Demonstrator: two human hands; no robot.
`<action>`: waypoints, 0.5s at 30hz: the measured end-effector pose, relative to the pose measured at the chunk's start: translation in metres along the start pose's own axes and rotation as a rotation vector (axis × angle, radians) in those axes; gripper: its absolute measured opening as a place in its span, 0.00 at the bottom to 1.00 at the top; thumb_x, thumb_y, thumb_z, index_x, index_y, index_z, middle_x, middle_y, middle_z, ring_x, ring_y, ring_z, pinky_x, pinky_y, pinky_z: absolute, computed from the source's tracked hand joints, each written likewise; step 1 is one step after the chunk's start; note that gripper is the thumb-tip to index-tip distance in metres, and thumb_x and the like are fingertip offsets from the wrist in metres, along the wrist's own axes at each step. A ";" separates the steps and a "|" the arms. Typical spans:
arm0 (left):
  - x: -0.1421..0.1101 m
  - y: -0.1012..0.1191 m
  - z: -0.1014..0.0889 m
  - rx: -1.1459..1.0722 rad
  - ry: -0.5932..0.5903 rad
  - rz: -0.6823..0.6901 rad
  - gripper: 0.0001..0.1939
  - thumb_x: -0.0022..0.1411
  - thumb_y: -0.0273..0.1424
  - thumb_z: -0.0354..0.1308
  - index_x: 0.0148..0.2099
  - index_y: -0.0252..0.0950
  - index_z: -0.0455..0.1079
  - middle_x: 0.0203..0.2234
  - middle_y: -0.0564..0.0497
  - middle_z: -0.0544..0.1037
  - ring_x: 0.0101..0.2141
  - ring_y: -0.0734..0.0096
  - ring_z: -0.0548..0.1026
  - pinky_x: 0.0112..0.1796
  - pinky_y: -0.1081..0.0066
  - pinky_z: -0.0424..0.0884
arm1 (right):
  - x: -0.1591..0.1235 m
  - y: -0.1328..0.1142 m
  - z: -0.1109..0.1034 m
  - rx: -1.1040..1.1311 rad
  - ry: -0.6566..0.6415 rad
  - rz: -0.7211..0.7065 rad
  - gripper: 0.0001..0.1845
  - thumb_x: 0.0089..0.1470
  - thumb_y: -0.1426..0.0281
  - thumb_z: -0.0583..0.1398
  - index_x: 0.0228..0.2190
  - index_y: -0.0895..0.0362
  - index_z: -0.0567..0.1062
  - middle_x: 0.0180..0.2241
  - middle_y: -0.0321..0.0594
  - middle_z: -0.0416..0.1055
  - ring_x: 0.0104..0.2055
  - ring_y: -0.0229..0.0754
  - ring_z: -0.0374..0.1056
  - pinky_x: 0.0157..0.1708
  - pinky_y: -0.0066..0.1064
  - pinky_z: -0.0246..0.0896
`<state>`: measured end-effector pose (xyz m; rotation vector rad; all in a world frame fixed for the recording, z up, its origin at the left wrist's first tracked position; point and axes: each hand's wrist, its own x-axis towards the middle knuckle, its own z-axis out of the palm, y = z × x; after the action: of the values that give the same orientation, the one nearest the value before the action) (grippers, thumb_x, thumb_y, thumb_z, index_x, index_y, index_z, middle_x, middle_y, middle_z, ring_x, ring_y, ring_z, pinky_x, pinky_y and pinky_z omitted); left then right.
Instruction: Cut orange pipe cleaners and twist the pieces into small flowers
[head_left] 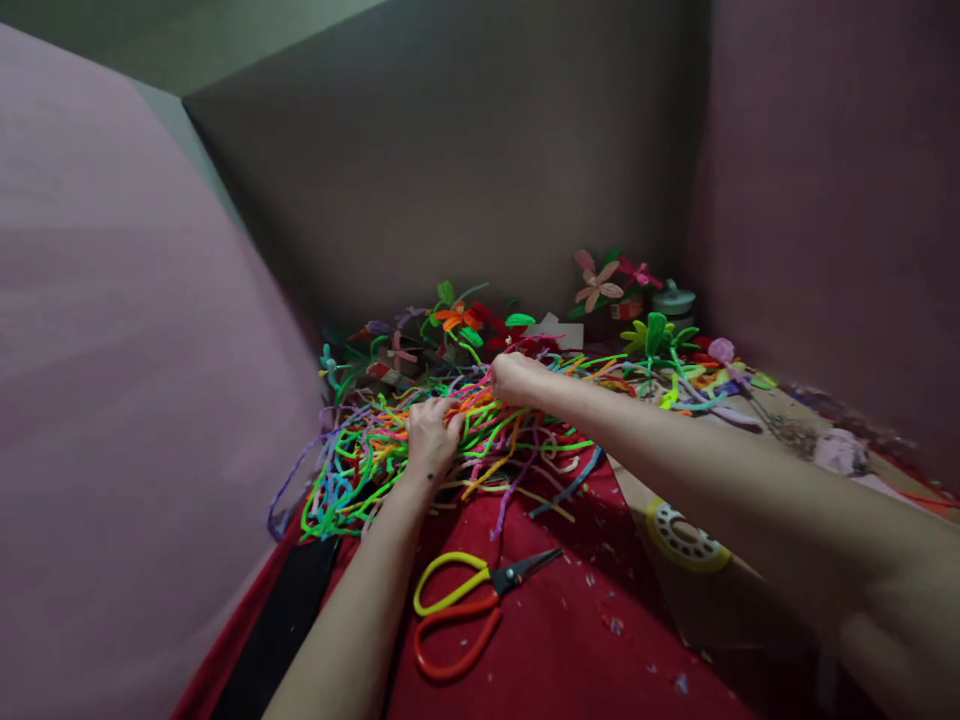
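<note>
A big tangled heap of pipe cleaners in green, orange, purple, pink and yellow covers the far part of a red cloth. My left hand rests on the heap with its fingers curled into the strands. My right hand reaches further back and is closed on strands near the top of the heap. Which strands each hand grips is hidden by the tangle. Scissors with yellow and orange handles lie on the cloth just in front of my left forearm, blades pointing right.
Finished pipe-cleaner flowers stand at the back by the wall, next to a small lidded jar. A brown paper sheet with a round print lies at the right. Walls close in on the left, back and right.
</note>
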<state>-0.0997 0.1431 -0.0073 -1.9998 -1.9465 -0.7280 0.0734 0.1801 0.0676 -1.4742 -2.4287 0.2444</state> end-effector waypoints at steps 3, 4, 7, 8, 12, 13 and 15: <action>-0.001 -0.003 -0.001 0.014 -0.037 -0.026 0.15 0.62 0.35 0.53 0.49 0.34 0.66 0.46 0.45 0.71 0.44 0.64 0.71 0.44 0.57 0.69 | 0.002 -0.005 0.013 -0.031 -0.033 -0.033 0.15 0.48 0.67 0.60 0.39 0.59 0.77 0.37 0.50 0.76 0.40 0.47 0.72 0.32 0.29 0.63; -0.001 -0.003 -0.001 0.011 -0.047 -0.036 0.16 0.62 0.36 0.53 0.51 0.35 0.65 0.47 0.45 0.70 0.43 0.64 0.71 0.43 0.57 0.70 | 0.001 -0.007 0.016 -0.046 -0.036 -0.049 0.17 0.48 0.65 0.61 0.40 0.58 0.77 0.38 0.50 0.75 0.40 0.48 0.72 0.33 0.29 0.63; 0.000 -0.002 -0.002 -0.012 -0.082 -0.050 0.16 0.62 0.35 0.53 0.51 0.35 0.65 0.47 0.45 0.70 0.43 0.64 0.72 0.42 0.58 0.71 | -0.001 -0.009 0.023 -0.102 -0.038 -0.102 0.19 0.49 0.61 0.60 0.39 0.59 0.77 0.38 0.52 0.75 0.41 0.50 0.72 0.33 0.31 0.64; 0.000 -0.001 -0.002 -0.021 -0.094 -0.049 0.16 0.62 0.35 0.53 0.51 0.35 0.65 0.47 0.45 0.70 0.43 0.64 0.72 0.41 0.58 0.71 | -0.002 -0.009 0.025 -0.124 -0.036 -0.123 0.17 0.50 0.62 0.59 0.39 0.59 0.77 0.37 0.52 0.75 0.41 0.50 0.72 0.33 0.31 0.63; 0.000 0.002 -0.002 -0.057 -0.147 -0.034 0.17 0.62 0.35 0.53 0.51 0.35 0.65 0.47 0.45 0.70 0.43 0.64 0.72 0.42 0.58 0.71 | -0.008 -0.007 0.028 -0.219 0.003 -0.239 0.12 0.51 0.72 0.56 0.36 0.61 0.77 0.34 0.53 0.75 0.40 0.50 0.71 0.35 0.34 0.61; 0.000 0.002 -0.002 -0.066 -0.161 -0.035 0.17 0.62 0.35 0.53 0.51 0.35 0.65 0.47 0.45 0.70 0.43 0.64 0.72 0.42 0.58 0.71 | -0.010 -0.006 0.026 -0.244 0.025 -0.279 0.12 0.51 0.74 0.56 0.35 0.61 0.77 0.34 0.53 0.75 0.42 0.51 0.70 0.37 0.36 0.59; -0.001 0.001 -0.002 -0.082 -0.185 -0.046 0.17 0.62 0.35 0.53 0.52 0.35 0.64 0.47 0.45 0.70 0.43 0.64 0.72 0.42 0.58 0.71 | -0.014 -0.003 0.020 -0.287 0.079 -0.356 0.13 0.53 0.76 0.53 0.34 0.62 0.77 0.37 0.54 0.74 0.45 0.52 0.66 0.43 0.40 0.54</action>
<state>-0.0991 0.1415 -0.0060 -2.1461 -2.1037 -0.6650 0.0705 0.1669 0.0476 -1.0928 -2.6853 -0.2434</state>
